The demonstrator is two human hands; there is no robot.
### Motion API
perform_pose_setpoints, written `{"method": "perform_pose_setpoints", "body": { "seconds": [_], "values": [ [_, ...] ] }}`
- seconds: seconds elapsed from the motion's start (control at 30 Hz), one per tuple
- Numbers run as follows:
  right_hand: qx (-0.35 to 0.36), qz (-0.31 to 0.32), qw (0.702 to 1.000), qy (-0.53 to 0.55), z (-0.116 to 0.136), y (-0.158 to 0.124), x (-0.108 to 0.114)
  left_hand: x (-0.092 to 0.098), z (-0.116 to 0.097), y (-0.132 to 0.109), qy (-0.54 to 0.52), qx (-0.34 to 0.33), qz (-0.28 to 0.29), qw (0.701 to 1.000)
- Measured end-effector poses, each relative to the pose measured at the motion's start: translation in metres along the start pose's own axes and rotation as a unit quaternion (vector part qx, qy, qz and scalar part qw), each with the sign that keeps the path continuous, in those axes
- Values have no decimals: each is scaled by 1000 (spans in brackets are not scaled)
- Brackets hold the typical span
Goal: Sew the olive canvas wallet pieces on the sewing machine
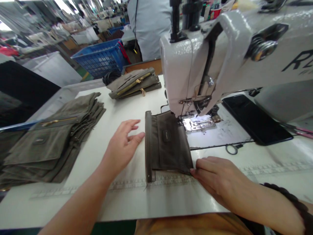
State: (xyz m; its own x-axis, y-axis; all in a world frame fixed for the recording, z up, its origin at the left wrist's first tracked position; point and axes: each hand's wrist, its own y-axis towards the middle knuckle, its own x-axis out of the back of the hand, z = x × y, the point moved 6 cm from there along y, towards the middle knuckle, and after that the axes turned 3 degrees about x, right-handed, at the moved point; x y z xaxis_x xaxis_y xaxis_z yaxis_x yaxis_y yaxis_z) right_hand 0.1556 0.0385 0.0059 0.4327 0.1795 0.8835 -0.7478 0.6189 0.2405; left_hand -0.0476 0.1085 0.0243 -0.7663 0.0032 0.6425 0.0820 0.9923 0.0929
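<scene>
A dark olive fabric pouch (171,150) with a small label patch lies flat on the white table. Its upper right edge reaches the needle area of the sewing machine (182,81). At the pouch's near right corner, my right hand (217,176) has its thumb and fingers pinched on the fabric. My left hand (124,142) is beside the trimmed left edge, holding nothing, thumb and fingers apart. The thumb tip comes very close to that edge; whether it touches I cannot tell.
Olive pouch pieces are stacked at the left (49,137), and more zippered pouches (134,83) lie behind. A black phone (256,117) and a small ring (231,149) sit right of the needle plate. Beyond the table stands a blue crate (100,58). Ruler markings (127,185) run along the front.
</scene>
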Motion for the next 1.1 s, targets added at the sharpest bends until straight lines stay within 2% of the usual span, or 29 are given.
{"method": "perform_pose_setpoints", "body": {
  "seconds": [0.03, 0.07, 0.13, 0.2, 0.23, 0.3, 0.4, 0.53, 0.6, 0.73, 0.8, 0.87, 0.9, 0.97, 1.0, 1.03, 1.07, 1.1],
  "values": [
    [1, 2, 1000, 3, 0, -1, -1, 5, 17, 4, -80, 89, -11, 993],
    [4, 1, 1000, 5, -1, -2, -2, 3, 29, 6, -171, 158, 3, 973],
    [8, -3, 1000, 1, -1, -3, -3, -14, 37, 5, -321, 253, 83, 909],
    [11, -1, 1000, -6, 0, -3, -4, -34, 31, 2, -390, 305, 157, 855],
    [12, 1, 1000, -10, 0, -3, -4, -41, 26, 1, -400, 317, 179, 841],
    [17, 4, 1000, -16, 1, -3, -3, -51, 14, 2, -407, 309, 201, 835],
    [28, 0, 999, -19, 3, -2, -1, -50, 0, 10, -392, 229, 198, 868],
    [28, 0, 999, -19, 2, -2, -3, -38, -1, 15, -212, 130, 177, 952],
    [27, 1, 999, -20, 0, -1, -5, -36, 2, 15, -138, 102, 177, 969],
    [31, 11, 999, -20, 0, -2, -6, -36, 10, 15, -23, 73, 172, 982],
    [37, 16, 999, -19, 1, -2, -4, -33, 10, 14, 57, 65, 164, 983],
    [45, 18, 999, -24, 4, -2, -1, -24, 2, 11, 152, 26, 113, 982],
    [48, 20, 998, -27, 5, -1, 1, -19, -8, 8, 205, -14, 69, 976],
    [51, 37, 998, -27, 6, -1, 0, -18, -34, -2, 294, -137, -4, 946],
    [51, 46, 997, -28, 6, -1, -1, -24, -46, -10, 316, -207, -2, 926],
    [50, 50, 997, -30, 5, -1, -2, -36, -55, -19, 315, -276, 32, 907],
    [49, 52, 997, -33, 4, -1, -4, -50, -62, -28, 299, -336, 87, 889],
    [47, 54, 997, -35, 3, -2, -5, -63, -64, -36, 287, -363, 141, 875]
  ]
}}
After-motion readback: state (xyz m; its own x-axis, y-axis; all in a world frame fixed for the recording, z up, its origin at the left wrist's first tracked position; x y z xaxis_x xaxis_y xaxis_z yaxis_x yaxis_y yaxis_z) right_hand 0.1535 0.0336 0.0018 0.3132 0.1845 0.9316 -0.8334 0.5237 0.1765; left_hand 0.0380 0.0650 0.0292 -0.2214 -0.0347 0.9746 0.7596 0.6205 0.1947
